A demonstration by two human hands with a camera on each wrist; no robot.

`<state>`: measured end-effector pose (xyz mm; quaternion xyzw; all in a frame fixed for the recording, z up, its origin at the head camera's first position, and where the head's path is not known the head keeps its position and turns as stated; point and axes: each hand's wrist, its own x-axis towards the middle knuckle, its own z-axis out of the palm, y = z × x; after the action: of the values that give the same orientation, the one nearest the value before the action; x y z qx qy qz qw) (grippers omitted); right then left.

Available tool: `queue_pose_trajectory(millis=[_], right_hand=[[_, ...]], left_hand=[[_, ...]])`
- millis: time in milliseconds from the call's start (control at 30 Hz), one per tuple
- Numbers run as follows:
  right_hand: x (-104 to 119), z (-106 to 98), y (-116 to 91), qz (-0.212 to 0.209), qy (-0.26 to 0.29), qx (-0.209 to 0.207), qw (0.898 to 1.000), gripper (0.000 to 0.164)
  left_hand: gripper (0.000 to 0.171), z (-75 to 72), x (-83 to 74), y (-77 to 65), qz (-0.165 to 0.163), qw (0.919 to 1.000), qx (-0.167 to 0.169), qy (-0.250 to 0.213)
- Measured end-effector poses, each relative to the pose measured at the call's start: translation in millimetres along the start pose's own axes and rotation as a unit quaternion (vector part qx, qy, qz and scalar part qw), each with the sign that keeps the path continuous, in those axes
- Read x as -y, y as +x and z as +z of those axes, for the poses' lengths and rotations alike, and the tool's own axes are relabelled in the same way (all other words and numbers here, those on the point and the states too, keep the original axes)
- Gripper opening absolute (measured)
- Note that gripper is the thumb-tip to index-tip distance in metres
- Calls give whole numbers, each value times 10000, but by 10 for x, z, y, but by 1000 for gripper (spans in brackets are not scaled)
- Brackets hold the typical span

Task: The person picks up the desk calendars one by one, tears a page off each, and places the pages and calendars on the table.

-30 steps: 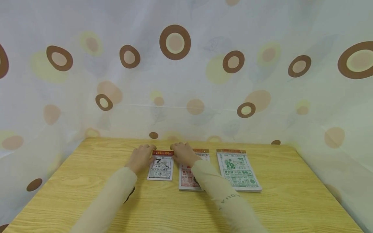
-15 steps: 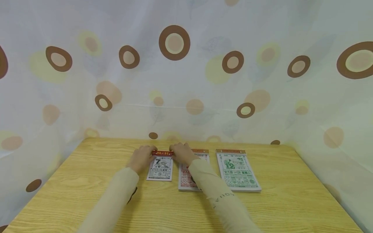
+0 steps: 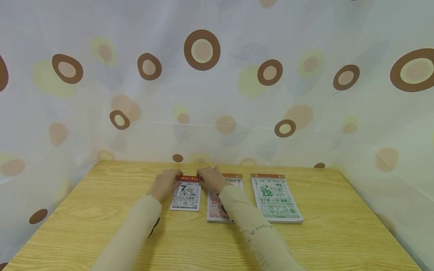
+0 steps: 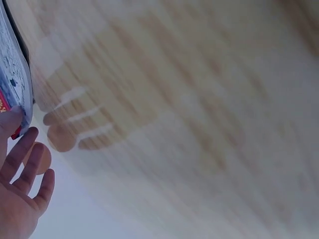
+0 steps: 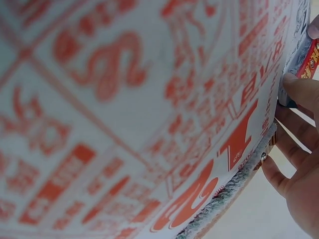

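Between left hand (image 3: 165, 183) and right hand (image 3: 212, 178), the small calendar (image 3: 185, 196) is narrowly pinched at both top corners, both hands having just closed in, apparently securing either side.

Wood-grain table (image 3: 190, 241), brown-ringed pale cloth (image 3: 203, 98) behind

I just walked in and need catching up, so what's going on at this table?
A person's left hand and right hand hold the smallest calendar by the two ends of its red top strip. To its right on the wooden table lie a red-printed calendar, partly hidden by the right sleeve, and a green-printed calendar that neither hand touches.
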<state>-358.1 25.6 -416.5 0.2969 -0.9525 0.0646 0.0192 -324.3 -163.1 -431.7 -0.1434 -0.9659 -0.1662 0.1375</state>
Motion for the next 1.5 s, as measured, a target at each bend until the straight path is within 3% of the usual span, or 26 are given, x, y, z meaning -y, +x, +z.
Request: queue_pose_trajectory(millis=[300,500,633,833,1067,1267,1500], right_hand=[[6,-51,-2,151,390,79,9991,24],[10,-72,-11,34,668,-105,9977,23],[0,-98,-33,62,1136,-256,9932,22],[-38,-122,-47,20,2149,-583,9749,24],[-78,-189,-97,-96,2911,-936,9521,28],[-68,-276,-181,111,3470,-971,9328,27],[-82,-310,-210,237,3803,-969,9195,29]], left_hand=[[27,-46,26,10,-74,9993,79,-365],[27,-141,30,3,-257,9940,226,-1043],[28,-187,41,11,-189,9880,153,-1524],[31,-229,66,21,119,9786,15,-2056],[31,-299,36,58,-53,9672,-155,-2533],[32,-370,-9,78,-100,9644,-187,-2635],[32,-442,-26,95,64,9636,-243,-2663]])
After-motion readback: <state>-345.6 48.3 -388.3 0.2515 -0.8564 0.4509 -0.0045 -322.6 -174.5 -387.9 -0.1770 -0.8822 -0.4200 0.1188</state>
